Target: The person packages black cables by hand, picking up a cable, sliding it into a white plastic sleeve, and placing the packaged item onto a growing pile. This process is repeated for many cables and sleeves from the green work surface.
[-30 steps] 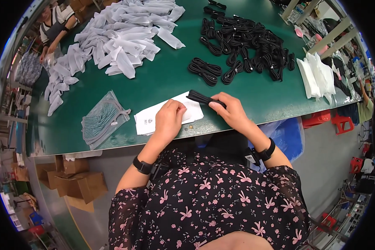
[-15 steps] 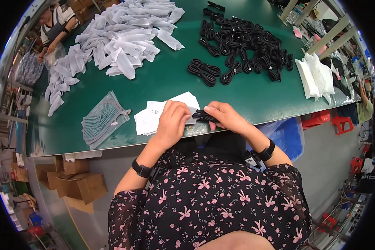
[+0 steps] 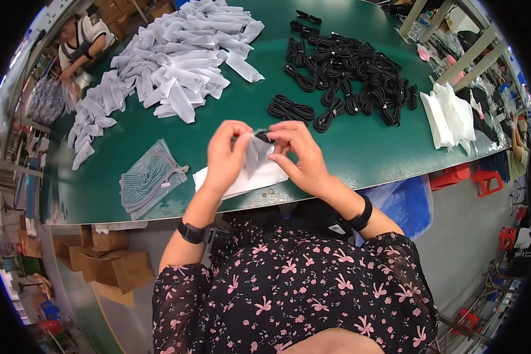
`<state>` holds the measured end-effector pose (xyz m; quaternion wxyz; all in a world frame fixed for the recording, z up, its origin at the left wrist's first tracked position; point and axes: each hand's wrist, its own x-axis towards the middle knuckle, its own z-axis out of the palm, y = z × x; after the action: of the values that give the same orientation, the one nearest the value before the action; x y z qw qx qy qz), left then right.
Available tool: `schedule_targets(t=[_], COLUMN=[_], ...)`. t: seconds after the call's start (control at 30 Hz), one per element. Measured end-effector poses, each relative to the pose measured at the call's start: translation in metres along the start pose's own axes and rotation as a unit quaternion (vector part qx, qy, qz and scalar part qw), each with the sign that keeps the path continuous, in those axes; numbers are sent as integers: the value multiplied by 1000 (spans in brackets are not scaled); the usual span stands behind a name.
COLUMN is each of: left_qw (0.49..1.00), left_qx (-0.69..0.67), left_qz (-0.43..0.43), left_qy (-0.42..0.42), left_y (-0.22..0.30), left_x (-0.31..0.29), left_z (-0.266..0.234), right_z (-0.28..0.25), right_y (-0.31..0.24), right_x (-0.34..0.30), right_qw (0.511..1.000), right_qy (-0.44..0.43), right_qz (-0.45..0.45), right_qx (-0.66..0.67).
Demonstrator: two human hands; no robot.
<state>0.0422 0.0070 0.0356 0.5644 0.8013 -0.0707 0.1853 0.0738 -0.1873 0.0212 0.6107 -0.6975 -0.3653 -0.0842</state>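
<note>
Between my hands, over the near edge of the table, a translucent white bag (image 3: 256, 154) is held up. A black cable bundle (image 3: 264, 136) shows at its upper opening, mostly hidden in the bag. My left hand (image 3: 226, 154) pinches the bag's left side, fingers bent at the top. My right hand (image 3: 304, 156) curves around the other side, its fingertips at the cable bundle and thumb near the bag. Beneath lies a stack of flat white bags (image 3: 259, 182). Several loose coiled black cables (image 3: 360, 71) form a pile beyond my right hand.
Filled white bags (image 3: 177, 59) are heaped at the far left of the green table (image 3: 230, 103). A clear pouch with striped fabric (image 3: 152, 180) lies left of me. White packs (image 3: 445, 115) sit at the right edge. Below are a blue bin (image 3: 404, 206) and cardboard boxes (image 3: 115, 265).
Both hands have risen and moved away from my body. A single bag is now lifted off the stack, and the cable bundle has gone from beside the bags into its opening.
</note>
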Motion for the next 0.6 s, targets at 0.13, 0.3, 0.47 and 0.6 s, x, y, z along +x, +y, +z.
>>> schedule_targets(t=[0.13, 0.3, 0.47, 0.6], left_qw=[979, 963, 983, 970], left_qx=[-175, 139, 156, 207], left_qz=[-92, 65, 46, 89], left_qy=[49, 223, -80, -92], left_y=[-10, 1, 4, -12], left_x=[56, 77, -10, -44], left_z=[-56, -74, -19, 17], right_z=[-16, -37, -41, -43], right_y=[7, 51, 57, 46], right_x=[16, 17, 5, -5], right_qw=[990, 885, 883, 939], right_qy=[26, -67, -86, -76], right_qz=[-8, -39, 29, 124], right_qx=[-141, -460, -461, -313])
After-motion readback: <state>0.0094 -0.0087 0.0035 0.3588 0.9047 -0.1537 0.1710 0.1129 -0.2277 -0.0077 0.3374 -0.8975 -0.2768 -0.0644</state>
